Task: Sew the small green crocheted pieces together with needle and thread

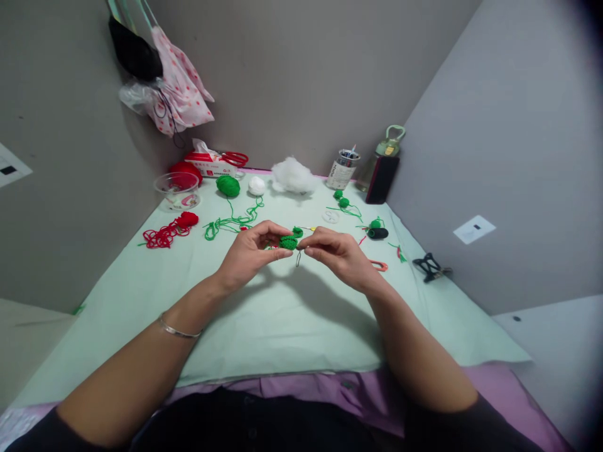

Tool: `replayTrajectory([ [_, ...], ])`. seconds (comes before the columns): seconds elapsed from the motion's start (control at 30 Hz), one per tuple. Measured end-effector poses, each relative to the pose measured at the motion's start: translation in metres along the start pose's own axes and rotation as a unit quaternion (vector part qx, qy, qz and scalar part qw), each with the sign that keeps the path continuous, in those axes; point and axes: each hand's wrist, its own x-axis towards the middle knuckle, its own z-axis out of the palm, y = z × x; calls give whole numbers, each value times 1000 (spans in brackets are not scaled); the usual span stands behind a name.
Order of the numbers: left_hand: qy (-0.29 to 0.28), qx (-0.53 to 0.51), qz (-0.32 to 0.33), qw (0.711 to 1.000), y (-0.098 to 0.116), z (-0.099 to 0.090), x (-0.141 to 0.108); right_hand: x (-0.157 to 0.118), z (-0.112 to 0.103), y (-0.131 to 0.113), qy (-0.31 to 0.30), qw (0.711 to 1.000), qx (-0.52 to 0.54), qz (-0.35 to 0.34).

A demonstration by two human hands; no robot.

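Note:
Above the middle of the table, my left hand [252, 254] pinches a small green crocheted piece [288, 242] between thumb and fingers. Close by on its right, my right hand [336, 251] is closed, thumb against forefinger, on a thin strand of yarn at the piece's edge. From that spot a thin dark loop [298, 258] hangs down; whether it is part of the same strand is too fine to tell. Just behind the piece lies another bit of green crochet [298, 231], beside a thin hook with a yellow part [311, 229].
Behind my hands stand a green yarn ball [228, 186], a white ball [256, 186], white stuffing [293, 176] and a pen tin [343, 169]. Red yarn [172, 231] and a clear tub [178, 191] lie left. A phone [382, 180] and black claw clip [431, 268] are right.

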Motion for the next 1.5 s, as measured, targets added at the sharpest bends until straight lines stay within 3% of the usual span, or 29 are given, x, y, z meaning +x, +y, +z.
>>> replayTrajectory([
  [0.17, -21, 11, 6, 1000, -3, 1, -1, -1, -3, 0, -4, 1000, -13, 4],
  [0.4, -27, 34, 10, 999, -8, 4, -2, 4, 8, 2, 13, 995, 61, 83],
  [0.67, -5, 9, 1, 1000, -2, 5, -3, 4, 0, -2, -31, 993, 90, 76],
  [0.93, -11, 31, 8, 999, -5, 6, -3, 4, 5, 0, -15, 992, 97, 81],
  [1.17, -24, 5, -30, 999, -2, 6, -3, 4, 3, -5, -30, 989, 119, 87],
  [1.3, -21, -6, -27, 999, -6, 8, -3, 5, 4, -3, -35, 983, 136, 118],
  [1.5, -26, 58, -7, 998, -15, 9, -1, 4, 8, -3, -61, 965, 206, 148],
])
